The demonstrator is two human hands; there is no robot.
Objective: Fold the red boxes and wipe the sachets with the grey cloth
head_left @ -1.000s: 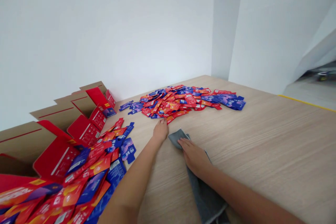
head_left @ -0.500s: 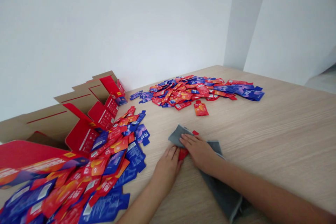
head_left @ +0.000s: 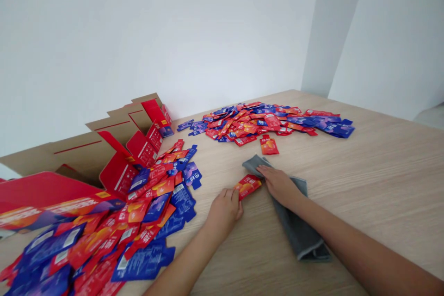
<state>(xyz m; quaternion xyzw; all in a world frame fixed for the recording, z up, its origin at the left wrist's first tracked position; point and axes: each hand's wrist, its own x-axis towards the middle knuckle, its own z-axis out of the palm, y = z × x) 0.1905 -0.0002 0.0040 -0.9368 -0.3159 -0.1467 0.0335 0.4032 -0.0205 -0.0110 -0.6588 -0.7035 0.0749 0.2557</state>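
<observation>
Since the earlier frame, a red packet [head_left: 247, 186] that was tucked between the two hands at the cloth's edge has been drawn out to the left and is now fully exposed on the wooden table [head_left: 364, 180]. The left hand [head_left: 225, 209] has been shifted slightly left and nearer, and the packet's near left end is pinched in its closed fingers. The right hand [head_left: 279, 185] is laid flat, fingers spread narrowly, on the far end of a grey cloth [head_left: 294, 226], with its fingertips touching the packet's right end. The cloth is stretched from the middle of the table toward the near right. A single red packet [head_left: 269, 145] is seen just beyond the cloth, apart from it. Farther off, a broad heap of red and blue packets [head_left: 270, 122] is spread across the far side of the table. At the near left, a second heap of packets [head_left: 114, 226] is spilled beside opened cardboard boxes [head_left: 104, 148] standing along the white wall [head_left: 156, 32].
</observation>
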